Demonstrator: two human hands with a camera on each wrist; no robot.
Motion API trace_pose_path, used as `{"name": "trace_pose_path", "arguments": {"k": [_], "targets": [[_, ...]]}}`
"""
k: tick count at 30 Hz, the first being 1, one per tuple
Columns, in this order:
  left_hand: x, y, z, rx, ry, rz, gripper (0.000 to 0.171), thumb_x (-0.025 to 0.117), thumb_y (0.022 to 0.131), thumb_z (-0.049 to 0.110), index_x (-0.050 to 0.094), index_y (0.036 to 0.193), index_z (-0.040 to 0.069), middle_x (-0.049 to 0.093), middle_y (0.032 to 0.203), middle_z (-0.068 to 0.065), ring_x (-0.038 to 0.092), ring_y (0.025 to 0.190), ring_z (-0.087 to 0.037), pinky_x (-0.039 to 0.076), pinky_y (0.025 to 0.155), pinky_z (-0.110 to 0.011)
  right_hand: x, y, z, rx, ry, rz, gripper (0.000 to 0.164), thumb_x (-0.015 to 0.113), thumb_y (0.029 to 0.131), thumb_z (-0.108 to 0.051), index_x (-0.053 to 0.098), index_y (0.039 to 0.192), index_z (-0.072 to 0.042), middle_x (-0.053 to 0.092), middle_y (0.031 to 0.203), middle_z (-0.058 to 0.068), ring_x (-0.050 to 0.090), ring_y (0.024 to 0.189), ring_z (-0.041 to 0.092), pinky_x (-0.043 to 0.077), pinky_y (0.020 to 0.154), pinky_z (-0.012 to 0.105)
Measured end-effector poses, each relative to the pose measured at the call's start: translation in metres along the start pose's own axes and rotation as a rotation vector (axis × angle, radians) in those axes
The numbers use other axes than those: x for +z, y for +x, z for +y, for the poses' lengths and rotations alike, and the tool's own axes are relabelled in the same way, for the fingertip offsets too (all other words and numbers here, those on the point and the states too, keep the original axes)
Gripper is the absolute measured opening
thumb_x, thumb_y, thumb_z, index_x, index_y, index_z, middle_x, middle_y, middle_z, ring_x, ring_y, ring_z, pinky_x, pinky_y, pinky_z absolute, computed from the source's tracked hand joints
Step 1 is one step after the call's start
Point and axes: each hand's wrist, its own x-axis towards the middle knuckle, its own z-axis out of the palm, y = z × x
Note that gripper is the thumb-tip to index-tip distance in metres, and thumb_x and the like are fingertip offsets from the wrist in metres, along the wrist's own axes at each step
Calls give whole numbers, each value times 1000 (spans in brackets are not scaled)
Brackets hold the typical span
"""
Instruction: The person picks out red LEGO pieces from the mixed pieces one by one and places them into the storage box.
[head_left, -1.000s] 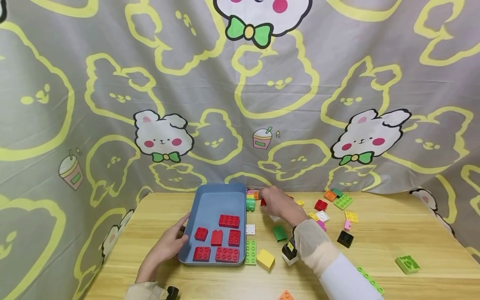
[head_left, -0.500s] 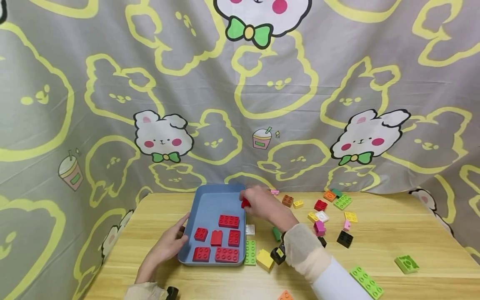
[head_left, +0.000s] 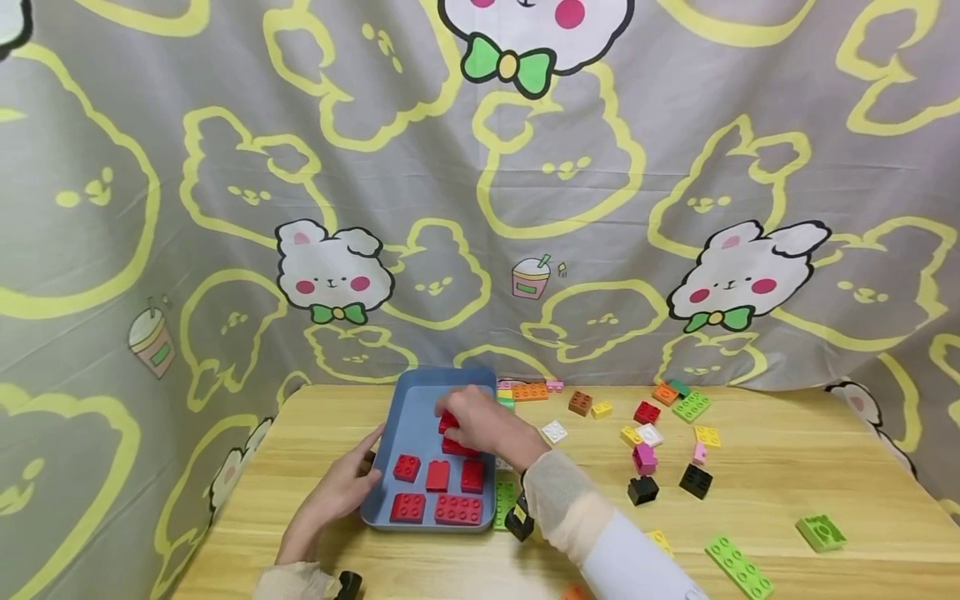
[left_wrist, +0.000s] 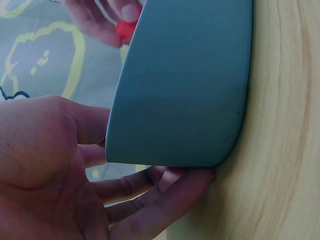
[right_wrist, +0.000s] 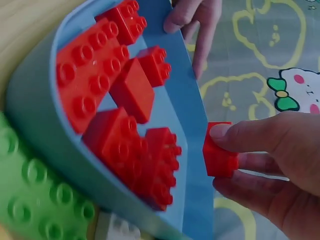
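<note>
A blue tray [head_left: 411, 408] lies on the wooden table with several red toy bricks [head_left: 458, 509] standing in its front and middle part. My left hand [head_left: 343, 482] grips the tray's left side. In the left wrist view, its fingers [left_wrist: 150, 205] reach along the tray's outer wall, the thumb at the rim. Over the tray's inside, my right hand [head_left: 483, 425] pinches a red brick [right_wrist: 218, 152] between thumb and fingers. That brick is just behind a larger red brick [head_left: 459, 447] in the head view.
Loose bricks of many colours lie right of the tray, among them a black brick [head_left: 642, 490], a magenta one [head_left: 644, 458] and a long green one [head_left: 738, 567]. A green brick [right_wrist: 40, 185] sits against the tray's right wall. A patterned curtain [head_left: 450, 333] hangs behind the table.
My right hand has moved left, from the bricks at the back of the table to over the tray, carrying the red brick. The left hand has stayed at the tray's side.
</note>
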Motion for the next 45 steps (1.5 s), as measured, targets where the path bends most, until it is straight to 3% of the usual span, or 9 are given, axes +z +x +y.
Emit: {"name": "trace_pose_path", "arguments": {"k": [9, 24, 38, 45], "targets": [[0, 0, 1, -3, -24, -7, 66, 56, 91, -6, 36, 152, 3, 60, 105, -20, 56, 89, -26, 53, 74, -42, 17, 21, -11, 42, 10, -27, 27, 71, 85, -10, 72, 112, -6, 68, 97, 3, 58, 81, 12, 53, 71, 24], [-1, 0, -2, -7, -31, -2, 65, 57, 91, -6, 36, 152, 3, 61, 103, -18, 55, 87, -25, 53, 74, -41, 46, 45, -21, 87, 21, -87, 17, 76, 83, -11, 74, 100, -8, 67, 91, 1, 57, 78, 10, 53, 68, 22], [2, 2, -3, 14, -23, 2, 65, 57, 90, -6, 38, 151, 3, 61, 100, -16, 56, 87, -24, 53, 73, -41, 52, 47, -25, 117, 45, -121, 16, 75, 81, -4, 74, 97, -8, 65, 83, 0, 55, 69, 9, 51, 61, 20], [1, 2, -4, 3, -25, -1, 65, 57, 91, -3, 37, 152, 5, 60, 104, -17, 55, 89, -25, 52, 75, -42, 43, 43, -28, 128, 17, -110, 23, 75, 82, -8, 74, 105, -6, 69, 95, 4, 61, 79, 13, 55, 71, 25]]}}
